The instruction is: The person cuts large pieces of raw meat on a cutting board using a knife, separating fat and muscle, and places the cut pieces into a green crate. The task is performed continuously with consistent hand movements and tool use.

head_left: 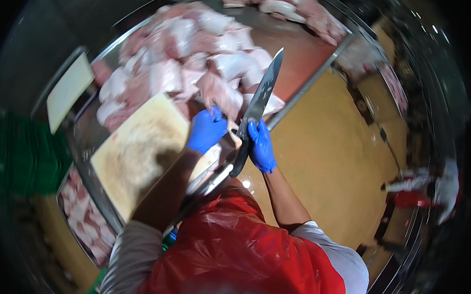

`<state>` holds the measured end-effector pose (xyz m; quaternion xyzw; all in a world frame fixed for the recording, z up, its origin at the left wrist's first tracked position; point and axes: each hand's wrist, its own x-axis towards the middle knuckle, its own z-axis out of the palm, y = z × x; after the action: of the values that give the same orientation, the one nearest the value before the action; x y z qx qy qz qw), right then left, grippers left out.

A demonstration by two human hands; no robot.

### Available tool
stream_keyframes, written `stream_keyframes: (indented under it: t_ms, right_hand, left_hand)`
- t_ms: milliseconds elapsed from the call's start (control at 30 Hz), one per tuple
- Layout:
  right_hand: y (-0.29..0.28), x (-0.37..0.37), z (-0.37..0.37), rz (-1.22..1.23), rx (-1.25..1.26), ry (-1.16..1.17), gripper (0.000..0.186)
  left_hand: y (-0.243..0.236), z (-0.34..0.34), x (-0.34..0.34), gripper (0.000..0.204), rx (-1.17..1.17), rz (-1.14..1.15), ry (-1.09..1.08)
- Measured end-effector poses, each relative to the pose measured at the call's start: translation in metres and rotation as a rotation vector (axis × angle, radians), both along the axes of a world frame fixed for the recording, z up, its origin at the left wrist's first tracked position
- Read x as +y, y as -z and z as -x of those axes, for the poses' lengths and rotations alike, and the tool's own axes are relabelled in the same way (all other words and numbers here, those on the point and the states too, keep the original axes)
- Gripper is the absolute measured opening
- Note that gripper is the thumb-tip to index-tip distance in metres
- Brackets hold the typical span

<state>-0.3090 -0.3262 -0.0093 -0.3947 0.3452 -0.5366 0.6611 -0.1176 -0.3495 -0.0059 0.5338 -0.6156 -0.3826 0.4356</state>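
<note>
The right hand (260, 146) is wrapped around a butcher knife (258, 106), blade running up and away from it, tip slightly right. Just left, the left hand (207, 130) pinches a raw meat piece (219, 94).

Second pale cutting board (68, 91) propped at the far left edge of the steel table (308, 55), well apart from the worn central cutting board (140, 153). Further tray of pink meat pieces (85, 219) below the table's near-left edge, a separate batch of meat (299, 8) at the far right corner, and a green crate (19, 153) at the left. Tan floor (324, 166) to the right, with a person in white (444, 187) standing well apart near a red object (406, 199); red plastic apron (241, 252) filling the lower middle.
</note>
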Motion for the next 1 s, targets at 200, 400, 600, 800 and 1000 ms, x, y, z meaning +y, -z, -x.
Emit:
stream_keyframes:
  t_ms: [200, 400, 600, 800, 1000]
  right_hand:
    - [0.002, -0.020, 0.008, -0.022, -0.135, -0.098, 0.054]
    - [0.083, -0.027, 0.020, -0.162, 0.025, -0.127, 0.039]
    - [0.149, -0.016, 0.035, -0.163, 0.161, 0.035, 0.029]
    - [0.146, -0.025, 0.063, -0.313, -0.069, 0.134, 0.029]
    - [0.136, -0.052, 0.081, -0.438, -0.261, -0.042, 0.030]
  left_hand:
    - [-0.044, -0.115, -0.021, 0.020, -0.379, 0.288, -0.588]
    - [-0.017, -0.117, -0.090, 0.080, -0.893, 0.074, 0.035]
    - [0.078, -0.051, -0.141, 0.088, -1.003, -0.392, 0.563]
    - [0.107, 0.033, -0.142, 0.084, -0.403, -0.674, 0.548]
    - [0.144, 0.036, -0.142, 0.061, -0.077, -0.895, 0.519]
